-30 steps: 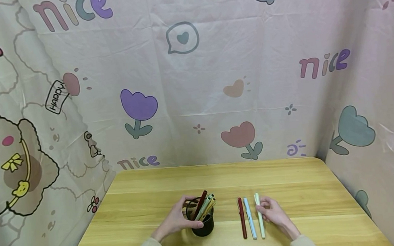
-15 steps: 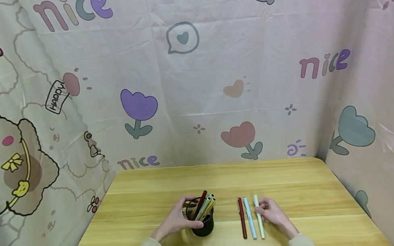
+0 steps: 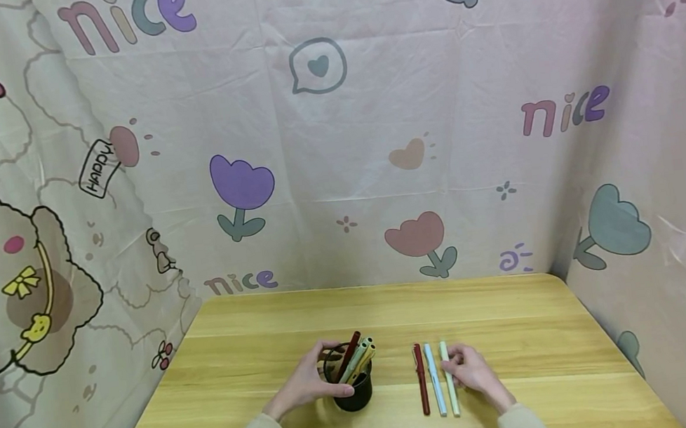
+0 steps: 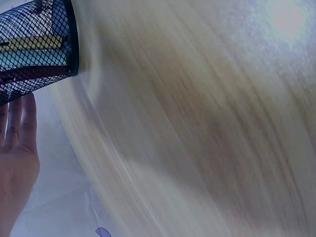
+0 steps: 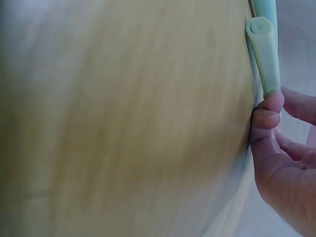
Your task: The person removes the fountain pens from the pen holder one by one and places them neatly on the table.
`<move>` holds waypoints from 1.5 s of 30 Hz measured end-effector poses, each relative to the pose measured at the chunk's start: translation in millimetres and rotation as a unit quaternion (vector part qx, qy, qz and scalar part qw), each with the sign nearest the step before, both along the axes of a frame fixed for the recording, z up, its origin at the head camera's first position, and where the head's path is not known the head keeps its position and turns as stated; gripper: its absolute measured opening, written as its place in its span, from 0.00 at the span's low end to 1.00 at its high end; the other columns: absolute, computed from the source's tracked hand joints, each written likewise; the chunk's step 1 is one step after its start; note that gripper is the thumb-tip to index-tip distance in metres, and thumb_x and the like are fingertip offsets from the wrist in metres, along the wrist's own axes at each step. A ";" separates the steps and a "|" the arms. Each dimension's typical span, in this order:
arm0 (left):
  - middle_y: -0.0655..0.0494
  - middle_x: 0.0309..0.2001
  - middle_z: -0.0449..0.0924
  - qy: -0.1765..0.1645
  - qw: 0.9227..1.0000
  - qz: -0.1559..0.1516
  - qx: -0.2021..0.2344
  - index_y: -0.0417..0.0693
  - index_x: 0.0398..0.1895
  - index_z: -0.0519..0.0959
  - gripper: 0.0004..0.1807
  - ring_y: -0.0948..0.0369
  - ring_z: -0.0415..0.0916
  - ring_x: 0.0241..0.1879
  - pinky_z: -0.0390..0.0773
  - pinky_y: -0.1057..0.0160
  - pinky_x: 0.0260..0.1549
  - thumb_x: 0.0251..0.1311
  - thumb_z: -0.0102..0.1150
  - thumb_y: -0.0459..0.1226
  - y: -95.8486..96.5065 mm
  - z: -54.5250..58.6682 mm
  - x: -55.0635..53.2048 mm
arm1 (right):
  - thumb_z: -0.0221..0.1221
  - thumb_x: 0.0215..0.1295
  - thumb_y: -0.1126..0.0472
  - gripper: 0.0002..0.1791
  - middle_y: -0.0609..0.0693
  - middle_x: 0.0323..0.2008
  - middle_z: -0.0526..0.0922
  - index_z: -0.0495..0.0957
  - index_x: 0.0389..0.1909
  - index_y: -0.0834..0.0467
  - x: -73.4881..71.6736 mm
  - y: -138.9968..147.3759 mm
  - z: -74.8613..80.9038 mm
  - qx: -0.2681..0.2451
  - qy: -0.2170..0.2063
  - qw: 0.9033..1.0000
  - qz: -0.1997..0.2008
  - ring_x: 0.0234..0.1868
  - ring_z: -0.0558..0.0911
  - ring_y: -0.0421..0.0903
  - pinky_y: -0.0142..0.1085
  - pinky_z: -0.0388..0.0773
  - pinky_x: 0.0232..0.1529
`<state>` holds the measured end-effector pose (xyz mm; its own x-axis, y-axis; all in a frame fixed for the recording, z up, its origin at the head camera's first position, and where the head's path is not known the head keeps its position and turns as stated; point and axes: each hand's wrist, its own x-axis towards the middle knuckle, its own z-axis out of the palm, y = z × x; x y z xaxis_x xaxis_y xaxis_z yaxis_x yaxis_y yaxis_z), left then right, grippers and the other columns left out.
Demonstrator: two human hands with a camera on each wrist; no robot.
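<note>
My left hand (image 3: 306, 382) grips a black mesh pen holder (image 3: 355, 399), thumb at the near side and fingers around the far side. Several pens lean in it, with dark red, green and yellow ones showing. In the left wrist view the mesh (image 4: 29, 59) reveals a yellow pen inside. To the right, my right hand (image 3: 474, 370) pinches a pale green pen (image 3: 452, 399) between thumb and fingers. This pen lies alongside a light blue pen (image 3: 435, 381) and a dark red pen (image 3: 422, 381), all roughly parallel. In the right wrist view, the green pen's round end (image 5: 260, 27) faces the camera.
A wooden table (image 3: 235, 325) bears everything. Behind it and at both sides hangs a pale printed cloth (image 3: 334, 137) with flowers and lettering. Between the pen holder and the dark red pen is a gap of bare tabletop.
My right hand has slid the pale green pen slightly left and a little nearer me, closer to the light blue pen. My left hand and the pen holder have stayed put.
</note>
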<state>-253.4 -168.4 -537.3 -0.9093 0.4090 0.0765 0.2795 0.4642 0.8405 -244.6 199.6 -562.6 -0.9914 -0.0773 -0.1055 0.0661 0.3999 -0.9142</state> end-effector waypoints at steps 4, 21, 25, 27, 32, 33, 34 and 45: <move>0.41 0.69 0.70 0.000 1.000 0.000 0.000 0.49 0.69 0.66 0.50 0.38 0.67 0.67 0.70 0.30 0.62 0.42 0.81 0.50 -0.1 0.4 0.3 | 0.61 0.65 0.69 0.18 0.53 0.28 0.76 0.72 0.53 0.74 -0.3 -1.9 0.5 0.024 0.003 1.000 -0.008 0.22 0.75 0.43 0.27 0.72 0.19; 0.40 0.68 0.70 -0.001 1.000 -0.003 0.004 0.47 0.70 0.65 0.51 0.39 0.68 0.66 0.72 0.31 0.61 0.43 0.81 0.49 -0.1 1.6 1.0 | 0.62 0.64 0.70 0.17 0.51 0.26 0.75 0.73 0.52 0.73 -2.2 -7.2 0.9 0.065 0.009 0.997 -0.030 0.20 0.75 0.43 0.28 0.72 0.18; 0.40 0.67 0.71 -0.001 1.000 -0.004 0.005 0.47 0.70 0.65 0.51 0.40 0.69 0.66 0.72 0.32 0.61 0.43 0.81 0.49 -0.1 1.4 1.1 | 0.62 0.64 0.70 0.17 0.51 0.26 0.75 0.74 0.52 0.73 -2.5 -7.2 0.0 0.065 0.010 0.997 -0.031 0.20 0.75 0.43 0.28 0.71 0.18; 0.40 0.68 0.70 0.001 1.000 -0.005 0.005 0.46 0.70 0.65 0.51 0.40 0.69 0.66 0.72 0.32 0.61 0.43 0.81 0.49 -0.2 1.3 1.1 | 0.62 0.64 0.70 0.17 0.51 0.26 0.75 0.74 0.52 0.73 -2.7 -7.0 -0.4 0.067 0.010 0.997 -0.032 0.20 0.75 0.43 0.28 0.72 0.18; 0.40 0.68 0.70 0.003 1.000 -0.006 0.006 0.45 0.70 0.65 0.51 0.40 0.69 0.65 0.72 0.32 0.61 0.43 0.81 0.49 -0.3 1.5 1.1 | 0.62 0.65 0.69 0.18 0.51 0.27 0.75 0.73 0.53 0.73 -2.6 -6.4 0.1 0.073 0.011 0.997 -0.030 0.21 0.76 0.43 0.28 0.72 0.19; 0.40 0.68 0.70 0.003 1.000 -0.006 0.006 0.45 0.70 0.65 0.51 0.40 0.69 0.65 0.72 0.32 0.61 0.43 0.81 0.49 -0.3 1.6 1.1 | 0.62 0.65 0.69 0.18 0.51 0.27 0.75 0.73 0.53 0.73 -2.8 -6.2 -0.2 0.074 0.011 0.997 -0.030 0.21 0.76 0.43 0.28 0.72 0.19; 0.40 0.68 0.70 0.003 1.000 -0.006 0.006 0.45 0.70 0.65 0.51 0.40 0.69 0.65 0.72 0.32 0.61 0.43 0.81 0.49 -0.2 1.7 1.1 | 0.62 0.65 0.69 0.18 0.51 0.27 0.75 0.73 0.53 0.73 -2.8 -6.3 -0.1 0.074 0.011 0.997 -0.030 0.21 0.76 0.43 0.28 0.72 0.19; 0.40 0.68 0.70 0.006 1.000 -0.006 0.004 0.46 0.70 0.65 0.51 0.40 0.69 0.66 0.71 0.31 0.61 0.43 0.81 0.49 -0.1 1.3 0.9 | 0.61 0.66 0.68 0.19 0.52 0.27 0.75 0.72 0.54 0.74 -2.4 -6.3 -0.2 0.079 0.010 0.996 -0.029 0.22 0.76 0.43 0.29 0.72 0.21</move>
<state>-252.6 -168.5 -536.0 -0.9034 0.4192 0.0904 0.2949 0.4544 0.8405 -246.9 193.4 -562.8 -0.9958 -0.0037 -0.0913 0.0752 0.5358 -0.8410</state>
